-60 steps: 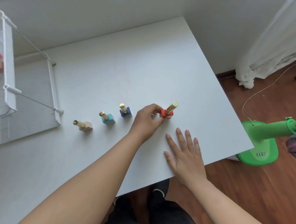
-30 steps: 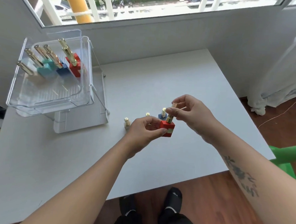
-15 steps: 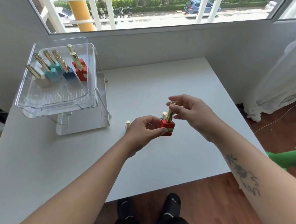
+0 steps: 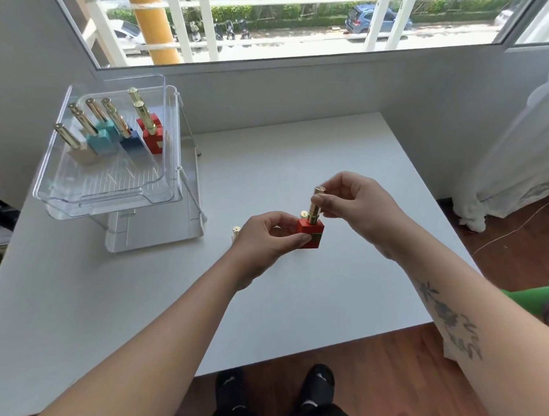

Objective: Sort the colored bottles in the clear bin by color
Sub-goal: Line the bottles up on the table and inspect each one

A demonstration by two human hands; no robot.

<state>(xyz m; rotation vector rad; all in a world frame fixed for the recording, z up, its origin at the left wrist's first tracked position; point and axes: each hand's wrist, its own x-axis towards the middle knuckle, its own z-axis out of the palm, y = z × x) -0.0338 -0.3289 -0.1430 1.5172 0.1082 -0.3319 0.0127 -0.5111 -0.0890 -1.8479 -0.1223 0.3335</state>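
Head view: left hand (image 4: pixel 265 239) grips the red bottle (image 4: pixel 311 233) base, right hand (image 4: pixel 356 204) pinches its gold cap (image 4: pixel 315 206), right of the clear bin (image 4: pixel 111 148). Two gold tops (image 4: pixel 236 229) peek out beside the left hand, bodies hidden.

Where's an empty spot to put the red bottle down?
The clear plastic bin's front half is bare, between its lip and the gold-capped bottles. The white table is bare along its near edge. Crowded: the bin's back, and behind the left hand.
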